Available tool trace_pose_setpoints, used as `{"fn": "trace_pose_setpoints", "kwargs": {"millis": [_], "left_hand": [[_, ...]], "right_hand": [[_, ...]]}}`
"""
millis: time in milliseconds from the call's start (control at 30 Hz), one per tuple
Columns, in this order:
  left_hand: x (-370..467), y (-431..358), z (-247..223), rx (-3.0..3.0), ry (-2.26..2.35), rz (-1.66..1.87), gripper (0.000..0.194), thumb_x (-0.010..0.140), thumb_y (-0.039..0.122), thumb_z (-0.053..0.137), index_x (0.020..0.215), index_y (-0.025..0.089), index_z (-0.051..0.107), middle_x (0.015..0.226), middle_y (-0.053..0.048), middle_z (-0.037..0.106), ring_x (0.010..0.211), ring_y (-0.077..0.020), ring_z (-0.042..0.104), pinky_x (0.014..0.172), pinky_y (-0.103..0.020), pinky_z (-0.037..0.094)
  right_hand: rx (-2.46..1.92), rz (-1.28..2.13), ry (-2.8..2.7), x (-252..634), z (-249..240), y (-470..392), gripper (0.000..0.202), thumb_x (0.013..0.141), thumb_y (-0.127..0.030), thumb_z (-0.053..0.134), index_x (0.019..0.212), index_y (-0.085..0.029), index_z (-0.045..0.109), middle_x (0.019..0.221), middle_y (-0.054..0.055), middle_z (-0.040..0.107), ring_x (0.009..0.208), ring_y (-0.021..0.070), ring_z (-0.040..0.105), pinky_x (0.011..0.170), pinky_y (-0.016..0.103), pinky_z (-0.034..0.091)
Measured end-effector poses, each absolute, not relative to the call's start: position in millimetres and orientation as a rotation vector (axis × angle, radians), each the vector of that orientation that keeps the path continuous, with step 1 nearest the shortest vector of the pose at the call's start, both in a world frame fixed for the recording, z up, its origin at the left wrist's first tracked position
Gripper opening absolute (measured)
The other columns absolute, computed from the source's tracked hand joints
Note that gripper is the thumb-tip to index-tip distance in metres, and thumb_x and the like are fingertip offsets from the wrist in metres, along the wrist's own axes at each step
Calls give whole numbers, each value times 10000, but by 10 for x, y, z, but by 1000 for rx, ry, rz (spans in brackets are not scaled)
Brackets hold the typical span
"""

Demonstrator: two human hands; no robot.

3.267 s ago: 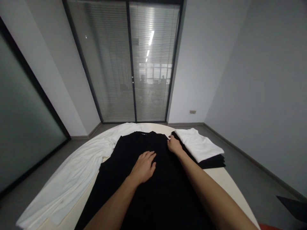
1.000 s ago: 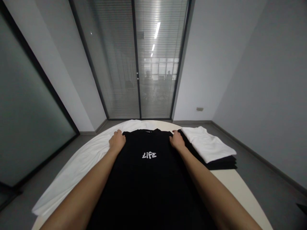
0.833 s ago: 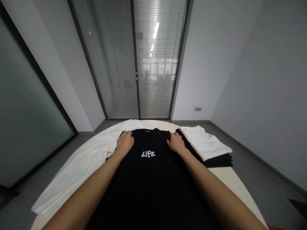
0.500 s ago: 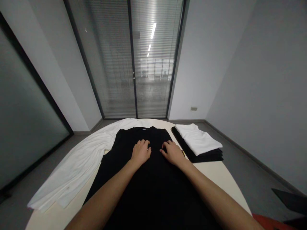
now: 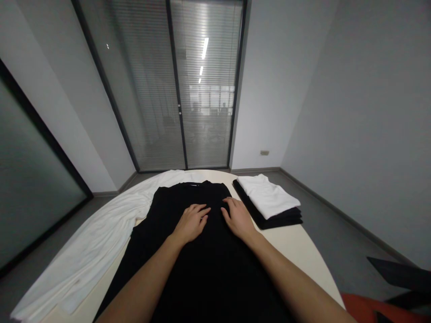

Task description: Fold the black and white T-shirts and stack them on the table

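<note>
A black garment lies spread over the table, its collar toward the far edge. My left hand is over its upper part, fingers apart and pointing right, holding nothing. Opposite it, near the garment's right side, my right hand has its thumb and fingers apart and is also without anything in it. Whether either palm touches the cloth is hard to tell. White cloth lies loosely along the left side of the table, beside the black garment.
On the table at the right sits a stack of folded black clothes with a folded white one on top. Something red and a dark flat object stand at the lower right. Blinds cover the glass door.
The view has shifted, so most things appear further left. My left hand's fingers have straightened and turned to the right. My right hand's fingers have straightened, pointing more up and left.
</note>
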State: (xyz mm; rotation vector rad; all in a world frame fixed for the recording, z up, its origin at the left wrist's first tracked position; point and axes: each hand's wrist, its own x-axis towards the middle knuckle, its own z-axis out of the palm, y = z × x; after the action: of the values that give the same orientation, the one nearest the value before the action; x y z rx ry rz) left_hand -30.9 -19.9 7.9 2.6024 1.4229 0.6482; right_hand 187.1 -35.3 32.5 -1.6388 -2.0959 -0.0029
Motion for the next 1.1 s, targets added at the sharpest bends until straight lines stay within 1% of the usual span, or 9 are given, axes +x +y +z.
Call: {"fn": "trace_pose_setpoints", "kwargs": {"millis": [67,267,433,567,667,767,867,967,1100], "left_hand": [[-305,-196,84,2601,1422,636,399,1024,307,440,1378,251,615,1437,-68,591,1322,-281,490,1091,-478,416],[-289,-232,132,2658,1375,554,458,1006,371,468,1432,234,566,1578,-68,443,1407,-302,421,1137,-495,381],[-265,-279,173,2668,1333,463,503,997,443,480,1462,259,541,1551,-68,483,1430,-319,407,1177,-515,328],[-239,-321,191,2640,1335,462,511,987,509,490,1449,301,556,1574,-73,449,1455,-332,383,1191,-528,299],[-225,-348,193,2609,1360,421,577,981,580,469,1478,293,523,1618,-103,373,1498,-341,315,1207,-536,262],[-219,-365,197,2588,1375,379,603,986,604,441,1497,288,495,1641,-111,323,1522,-334,267,1221,-536,226],[-221,-373,208,2587,1365,367,620,987,600,443,1533,306,433,1653,-104,296,1531,-322,246,1226,-536,212],[-230,-374,214,2594,1341,370,612,990,604,438,1539,337,414,1659,-93,282,1533,-322,241,1222,-544,214],[-243,-368,188,2589,1327,418,578,986,574,472,1506,320,472,1654,-109,291,1529,-340,244,1212,-566,223]], "right_hand": [[-1782,-46,-2058,1925,312,-362,381,1039,-350,447,1339,-158,581,1392,148,592,1232,278,552,1005,375,433],[-2015,-139,-2165,2010,334,-403,388,1069,-311,350,1369,-195,566,1255,153,661,1128,290,594,858,371,475],[-2159,-303,-2198,1977,425,-463,397,1023,-148,366,1365,-172,565,1120,184,668,1031,309,633,778,374,483],[-2187,-385,-2172,1958,480,-497,436,995,-64,337,1363,-169,547,1066,172,669,1010,298,652,757,355,479],[-2130,-297,-2111,1970,513,-491,364,1007,-135,416,1359,-163,508,1095,161,666,966,272,674,718,324,470],[-2004,-25,-2026,2038,524,-446,316,992,-230,530,1305,-182,511,1133,128,677,943,235,690,719,291,460],[-1935,257,-1921,2163,509,-379,342,951,-283,623,1260,-174,523,1023,89,717,915,211,695,749,271,447],[-1990,388,-1892,2287,511,-330,282,950,-328,626,1166,-150,587,938,90,734,886,216,695,728,270,433],[-2041,358,-1937,2344,564,-334,252,1001,-360,536,1049,-137,642,997,134,744,954,247,699,746,289,431]]}}
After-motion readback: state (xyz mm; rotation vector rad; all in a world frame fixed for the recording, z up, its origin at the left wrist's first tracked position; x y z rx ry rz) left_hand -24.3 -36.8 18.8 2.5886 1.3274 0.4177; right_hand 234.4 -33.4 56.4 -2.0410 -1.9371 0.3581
